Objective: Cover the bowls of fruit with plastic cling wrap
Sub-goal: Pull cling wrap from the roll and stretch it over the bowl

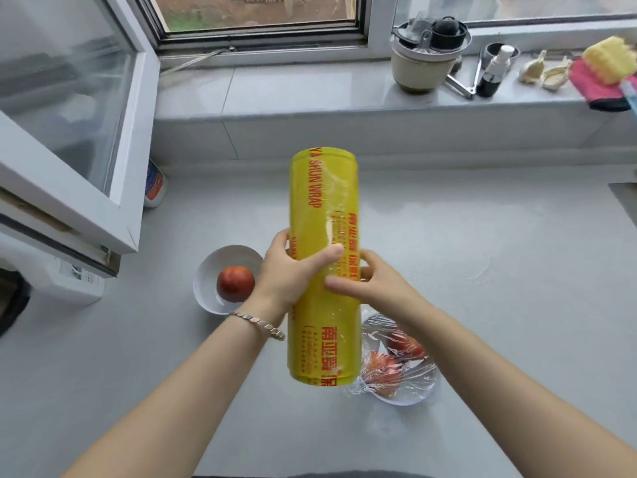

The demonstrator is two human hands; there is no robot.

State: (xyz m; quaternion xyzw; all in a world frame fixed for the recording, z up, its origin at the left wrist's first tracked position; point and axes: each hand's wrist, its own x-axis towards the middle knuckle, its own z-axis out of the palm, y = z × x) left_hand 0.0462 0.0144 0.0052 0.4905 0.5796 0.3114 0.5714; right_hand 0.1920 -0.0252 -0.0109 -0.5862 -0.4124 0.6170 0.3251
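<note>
A big yellow roll of cling wrap with red lettering is held lengthwise above the grey counter. My left hand grips its middle from the left, thumb across the front. My right hand touches the roll's right side, thumb and fingers on the film. On the left stands a white bowl holding one red fruit, uncovered. A second white bowl with red fruit sits at the lower right under crinkled clear wrap, partly hidden by the roll.
An open window sash juts over the counter's left side. The sill holds a beige pot, a spray bottle, garlic and a yellow sponge. A white bottle stands at the back left.
</note>
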